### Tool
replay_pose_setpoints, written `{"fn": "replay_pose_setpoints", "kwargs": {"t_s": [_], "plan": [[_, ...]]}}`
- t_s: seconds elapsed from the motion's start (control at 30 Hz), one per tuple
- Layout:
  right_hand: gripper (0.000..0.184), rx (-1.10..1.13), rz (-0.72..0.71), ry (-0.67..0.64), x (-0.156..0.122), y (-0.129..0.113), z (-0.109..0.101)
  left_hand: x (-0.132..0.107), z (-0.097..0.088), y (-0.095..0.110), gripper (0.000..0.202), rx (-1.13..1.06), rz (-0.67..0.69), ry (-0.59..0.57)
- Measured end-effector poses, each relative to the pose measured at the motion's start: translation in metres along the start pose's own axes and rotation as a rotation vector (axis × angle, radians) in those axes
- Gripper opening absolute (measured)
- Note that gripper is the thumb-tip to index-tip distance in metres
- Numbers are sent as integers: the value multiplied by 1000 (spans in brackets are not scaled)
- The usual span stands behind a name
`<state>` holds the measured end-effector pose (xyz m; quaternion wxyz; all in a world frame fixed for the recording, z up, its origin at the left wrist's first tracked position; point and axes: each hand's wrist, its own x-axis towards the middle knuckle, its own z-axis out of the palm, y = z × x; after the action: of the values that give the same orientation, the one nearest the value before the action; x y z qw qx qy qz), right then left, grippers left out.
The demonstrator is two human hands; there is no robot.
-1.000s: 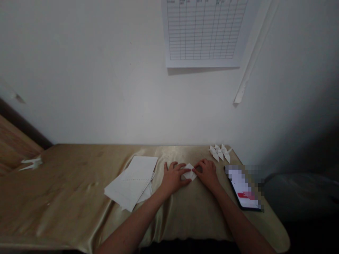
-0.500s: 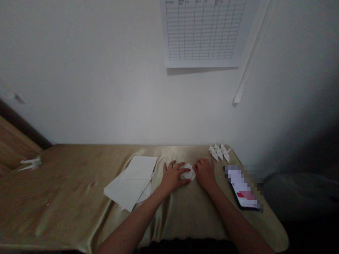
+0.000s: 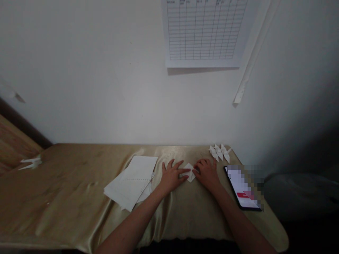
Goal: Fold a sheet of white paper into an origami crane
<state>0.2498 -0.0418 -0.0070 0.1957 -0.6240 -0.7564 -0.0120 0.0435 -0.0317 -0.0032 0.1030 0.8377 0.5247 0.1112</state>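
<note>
Gold worktop [image 3: 196,215] below, my spread left hand [image 3: 171,176] just eased back, baring more paper [image 3: 191,176] to work, can't tell if my right hand [image 3: 208,173] is pinching.

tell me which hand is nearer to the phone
Right. The right hand is to the left of the phone, by the right edge of the folded paper; the left hand is farther left, at the paper's other side.
</note>
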Motion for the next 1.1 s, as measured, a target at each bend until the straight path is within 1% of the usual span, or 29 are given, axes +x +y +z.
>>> {"fn": "replay_pose_setpoints", "kwargs": {"t_s": [0.33,0.73,1.1], "plan": [[25,63,-4,-82,-4,4,-3,-1,0,1,37,6,-1,7],[45,61,5,-158,-6,0,-9,0,2,-1,37,-12,3,18],[58,71,-8,-164,-8,0,-9,-1,3,0,37,-3,0,34]]}}
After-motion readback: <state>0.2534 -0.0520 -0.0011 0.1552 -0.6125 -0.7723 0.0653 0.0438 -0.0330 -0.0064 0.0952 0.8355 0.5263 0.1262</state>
